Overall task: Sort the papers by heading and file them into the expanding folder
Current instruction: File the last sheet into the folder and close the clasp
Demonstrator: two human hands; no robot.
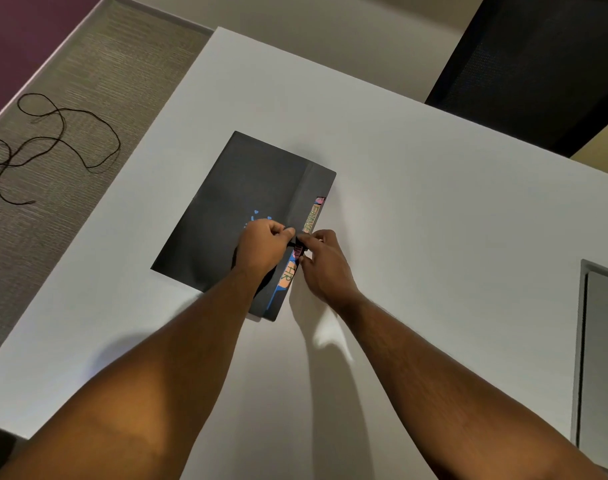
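Note:
A black expanding folder (240, 202) lies flat and closed on the white table (434, 220), its flap folded over. Coloured index tabs (311, 218) with handwritten headings show along its right edge; one orange tab reads "HR". My left hand (264, 247) rests on the folder's cover and pinches a small black clasp or strap (297, 241) at the flap's edge. My right hand (321, 259) meets it from the right and pinches the same clasp. No loose papers are in view.
A tangle of dark thread (49, 140) lies on the grey carpet to the left of the table. A black chair (538, 71) stands at the far right corner. A grey framed panel (600, 358) sits at the table's right edge.

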